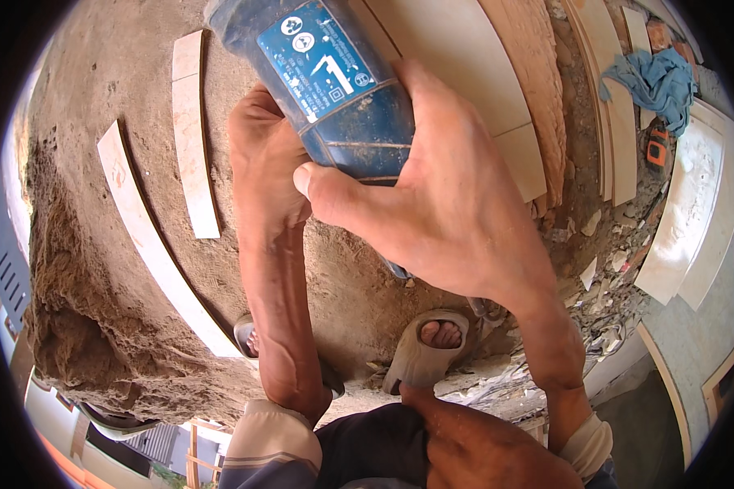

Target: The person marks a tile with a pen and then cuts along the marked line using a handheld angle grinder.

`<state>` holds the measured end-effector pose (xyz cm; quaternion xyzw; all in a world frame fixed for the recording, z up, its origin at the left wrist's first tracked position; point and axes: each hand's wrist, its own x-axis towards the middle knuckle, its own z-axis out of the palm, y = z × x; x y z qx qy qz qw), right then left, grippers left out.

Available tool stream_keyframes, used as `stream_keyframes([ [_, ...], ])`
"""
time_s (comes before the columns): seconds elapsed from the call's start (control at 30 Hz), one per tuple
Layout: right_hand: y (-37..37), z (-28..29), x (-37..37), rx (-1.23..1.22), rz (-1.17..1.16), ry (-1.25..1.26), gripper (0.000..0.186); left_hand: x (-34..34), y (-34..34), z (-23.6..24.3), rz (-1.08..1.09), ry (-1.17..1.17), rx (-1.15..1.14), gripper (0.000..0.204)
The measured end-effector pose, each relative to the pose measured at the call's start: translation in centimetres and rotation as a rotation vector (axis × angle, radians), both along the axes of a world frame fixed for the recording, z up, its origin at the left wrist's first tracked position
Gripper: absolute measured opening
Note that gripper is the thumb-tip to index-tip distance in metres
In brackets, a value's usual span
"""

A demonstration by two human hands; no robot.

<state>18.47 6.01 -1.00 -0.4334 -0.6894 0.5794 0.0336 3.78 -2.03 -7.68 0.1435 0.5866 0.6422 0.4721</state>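
A dusty blue power tool [359,122] with a blue and white label fills the upper middle of the head view, held close up. My right hand [444,183] is wrapped round its near end, thumb lying across the lower edge. Beside it on the left, my left hand [269,163] presses against the tool's side, its fingers curled behind the housing and mostly hidden. The working end is out of sight at the top. Beneath and beyond the tool lies a wide cream tile [457,57] on the ground.
Two narrow tile strips [194,134] [159,236] lie on the sandy ground at left. To the right are long strips [607,98], a blue cloth [656,85], an orange tape measure [657,150], a white-dusted board [689,200] and rubble. My sandalled foot [428,346] stands below the tool.
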Motion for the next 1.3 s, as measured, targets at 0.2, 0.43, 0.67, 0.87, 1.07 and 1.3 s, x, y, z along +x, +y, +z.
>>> stream_keyframes([
  [0.2,0.7,0.4,-0.7,-0.092,-0.016,0.007,0.052,0.0,0.1,0.7,0.014,-0.123,0.075,0.027],
  [0.43,0.9,-0.4,-1.1,-0.023,0.000,0.019,0.054,0.2,-0.1,-0.9,0.044,-0.142,0.125,0.026],
  [0.67,1.2,-0.4,-1.2,-0.030,0.027,0.002,0.056,0.1,-0.3,-1.5,0.051,-0.107,0.140,0.026],
  [0.87,1.2,-0.1,-1.2,-0.091,-0.007,0.058,0.055,-0.2,-0.3,-1.8,0.025,-0.114,0.181,0.026],
  [1.07,1.1,0.1,-0.8,-0.088,0.001,0.004,0.056,0.3,-0.1,-1.5,0.079,-0.132,0.139,0.027],
  [1.3,1.1,0.6,-0.5,-0.113,0.003,-0.023,0.056,0.3,-0.2,-1.5,0.074,-0.127,0.130,0.026],
])
